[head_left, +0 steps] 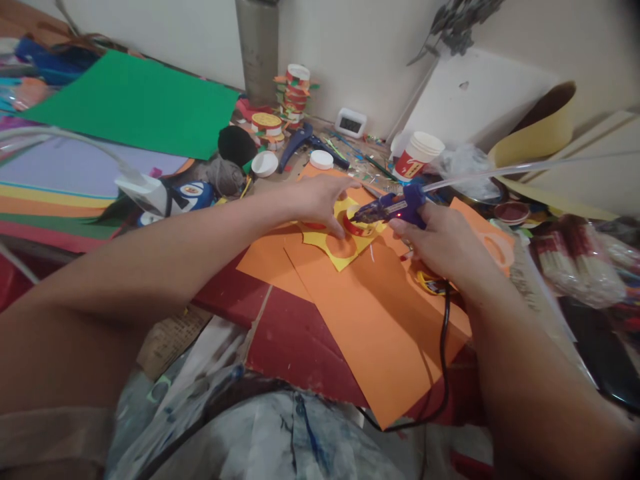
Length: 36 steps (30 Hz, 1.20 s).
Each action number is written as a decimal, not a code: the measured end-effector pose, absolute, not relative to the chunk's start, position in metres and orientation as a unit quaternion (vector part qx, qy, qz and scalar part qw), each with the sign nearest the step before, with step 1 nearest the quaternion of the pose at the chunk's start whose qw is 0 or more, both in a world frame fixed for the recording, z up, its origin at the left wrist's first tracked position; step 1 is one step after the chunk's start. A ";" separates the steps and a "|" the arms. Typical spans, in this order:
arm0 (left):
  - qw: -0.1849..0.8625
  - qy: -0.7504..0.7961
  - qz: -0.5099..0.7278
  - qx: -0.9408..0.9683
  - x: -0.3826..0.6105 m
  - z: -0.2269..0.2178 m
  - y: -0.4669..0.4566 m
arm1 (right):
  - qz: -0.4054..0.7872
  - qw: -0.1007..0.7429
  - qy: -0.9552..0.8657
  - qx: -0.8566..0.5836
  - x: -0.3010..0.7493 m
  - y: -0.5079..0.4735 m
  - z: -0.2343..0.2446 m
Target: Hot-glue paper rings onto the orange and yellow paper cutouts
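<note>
A blue hot glue gun (413, 203) is gripped in my right hand (445, 243), its small red light lit. Its nozzle points left and sits over a short red and yellow ring (367, 230); whether it touches cannot be seen. From the gun's back a long clear glue stick (500, 170) runs to the right. My left hand (320, 200) rests palm down beside the ring, thumb and fingers spread. Beneath it lies a piece of yellow paper (343, 260) with curved cut edges, on top of orange sheets (370, 320).
A black cord (444, 347) hangs over the table's front edge. Behind stand a white paper cup (419, 153), a digital clock (351, 123) and a stacked paper craft (296, 97). Green sheet (150, 107) lies left; bagged cotton swabs (583, 257) and a dark phone-like slab (600, 347) are right.
</note>
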<state>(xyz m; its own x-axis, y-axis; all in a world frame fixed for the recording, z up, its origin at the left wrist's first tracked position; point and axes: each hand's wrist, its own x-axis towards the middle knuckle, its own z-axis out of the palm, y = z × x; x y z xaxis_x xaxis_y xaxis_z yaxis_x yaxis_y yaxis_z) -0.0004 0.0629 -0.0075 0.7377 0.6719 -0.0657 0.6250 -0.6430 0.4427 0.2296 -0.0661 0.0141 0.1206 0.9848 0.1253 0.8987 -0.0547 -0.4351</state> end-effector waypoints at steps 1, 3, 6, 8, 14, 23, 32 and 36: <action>0.221 0.348 0.057 0.909 -0.001 -0.007 0.064 | 0.106 0.195 -0.649 -0.728 0.231 -0.068 0.018; 0.212 0.329 0.071 0.918 -0.003 -0.004 0.067 | 0.101 0.190 -0.639 -0.739 0.231 -0.071 0.026; 0.203 0.322 0.088 0.921 -0.004 0.000 0.070 | 0.076 0.207 -0.633 -0.742 0.229 -0.074 0.033; 0.203 0.328 0.080 0.919 -0.003 0.001 0.068 | 0.066 0.217 -0.640 -0.734 0.227 -0.074 0.033; 0.207 0.354 0.036 0.911 0.000 -0.001 0.054 | 0.084 0.219 -0.654 -0.719 0.223 -0.073 0.027; 0.226 0.345 0.040 0.910 0.002 -0.004 0.056 | 0.088 0.215 -0.662 -0.713 0.215 -0.070 0.011; 0.219 0.356 0.016 0.908 0.002 0.001 0.053 | -0.047 0.163 -0.695 -0.699 0.216 -0.069 0.003; 0.211 0.365 0.003 0.907 0.003 0.007 0.048 | -0.079 0.110 -0.687 -0.714 0.216 -0.073 0.008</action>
<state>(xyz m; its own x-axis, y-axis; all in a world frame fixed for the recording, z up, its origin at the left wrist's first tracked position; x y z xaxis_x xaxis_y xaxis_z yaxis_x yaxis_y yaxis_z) 0.0026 0.0481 0.0071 0.7334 0.6635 -0.1481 0.6608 -0.6446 0.3844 0.2158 -0.0735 0.0078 0.0437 0.9637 0.2634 0.9983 -0.0322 -0.0479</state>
